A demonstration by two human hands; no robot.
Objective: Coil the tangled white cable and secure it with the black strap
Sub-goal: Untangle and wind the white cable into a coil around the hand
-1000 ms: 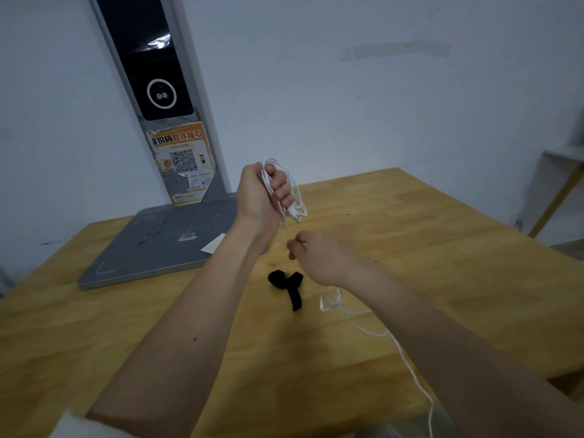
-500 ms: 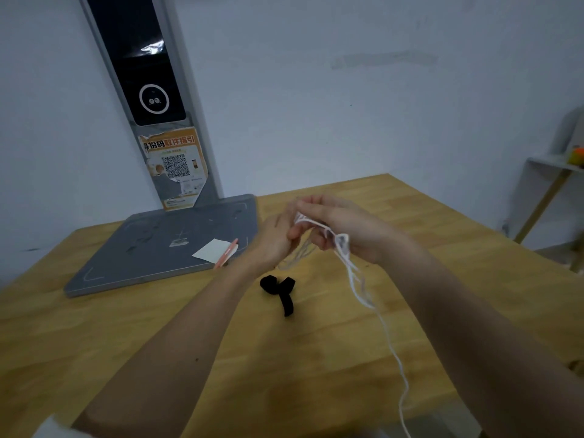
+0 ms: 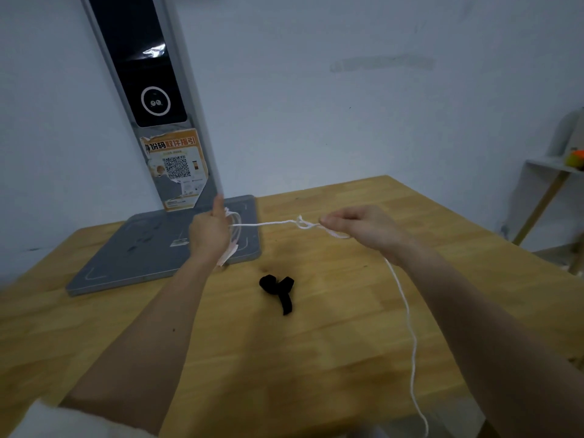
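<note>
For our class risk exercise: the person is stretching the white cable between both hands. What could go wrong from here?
1. The kink in the white cable by the right hand may tighten into a knot if pulled.
2. The slack hanging off the table edge may snag.
3. The black strap lies untouched; reaching for it could loosen the left hand's loops.

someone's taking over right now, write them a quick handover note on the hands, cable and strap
Left hand: grip shut on a few gathered loops of the white cable.
Right hand: pinching the cable beside a small tangle, with the rest trailing off the table edge.
Black strap: lying loose on the table, untouched.
Done: the first loops.
Left: clear the tangle, finish coiling, strap it.
</note>
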